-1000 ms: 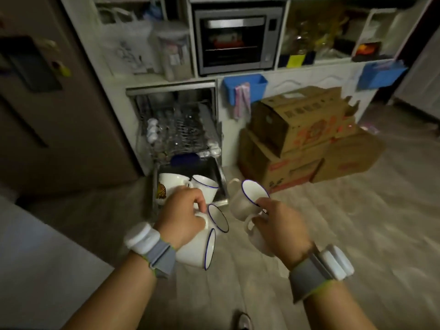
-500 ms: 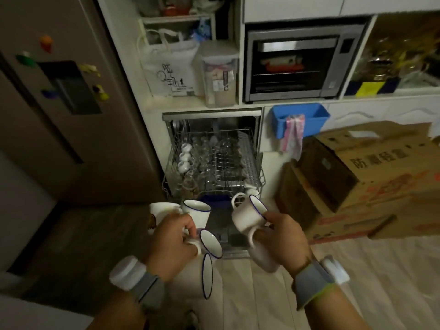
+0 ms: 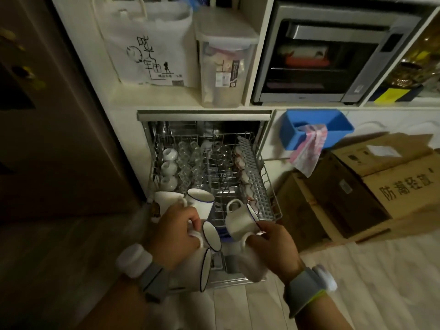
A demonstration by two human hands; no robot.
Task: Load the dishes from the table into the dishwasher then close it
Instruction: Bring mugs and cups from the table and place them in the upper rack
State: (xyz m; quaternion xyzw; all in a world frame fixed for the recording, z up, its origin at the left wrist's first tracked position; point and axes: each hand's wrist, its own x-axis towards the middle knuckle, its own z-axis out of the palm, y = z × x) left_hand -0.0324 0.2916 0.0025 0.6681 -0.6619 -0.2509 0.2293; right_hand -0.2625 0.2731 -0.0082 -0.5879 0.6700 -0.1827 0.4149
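My left hand point(image 3: 175, 235) grips several white mugs with blue rims by their handles; one of them point(image 3: 201, 203) points up, others hang below the fist. My right hand point(image 3: 271, 245) holds two white mugs, the upper one point(image 3: 239, 221) tilted with its handle up, the lower one blurred under the palm. Both hands hover over the front of the open dishwasher point(image 3: 204, 115). Its upper wire rack point(image 3: 267, 186) is pulled out and holds glasses, small white cups and bowls. The lowered door lies under my hands, mostly hidden.
A brown fridge point(image 3: 59, 139) stands close on the left. Stacked cardboard boxes point(image 3: 357, 191) sit right of the dishwasher. A blue bin point(image 3: 314, 129) with a pink cloth hangs on the cabinet. Above are a toaster oven point(image 3: 328, 60), a plastic container and a bag.
I have come closer to the dishwasher, which now fills the middle of the view. Both hands have kept their mugs and now reach over the rack's front edge.
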